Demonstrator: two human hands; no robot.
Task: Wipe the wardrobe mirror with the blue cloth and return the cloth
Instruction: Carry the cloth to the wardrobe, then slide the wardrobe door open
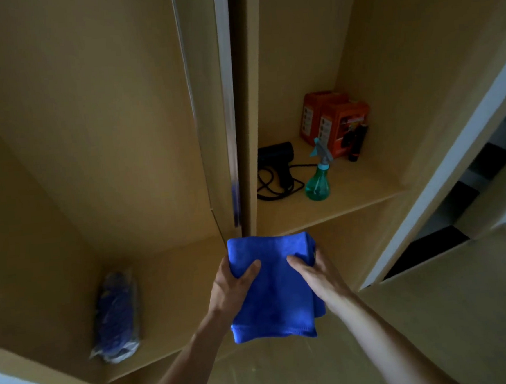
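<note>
before the tan wooden wardrobe (90, 144): folded blue microfibre cloth (272, 299), pinched by left hand (233, 287) and right hand (317, 274); likely return step, setting down next.

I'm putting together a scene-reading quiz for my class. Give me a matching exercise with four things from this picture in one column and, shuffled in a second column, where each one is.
Things
1. blue cloth
2. spray bottle
3. hair dryer
4. plastic-wrapped bundle

Places
A. lying on the left shelf
B. gripped between the left hand and the right hand
C. standing upright on the right shelf
D. lying on the right shelf, with a black cord

Pairs: 1-B, 2-C, 3-D, 4-A
</note>
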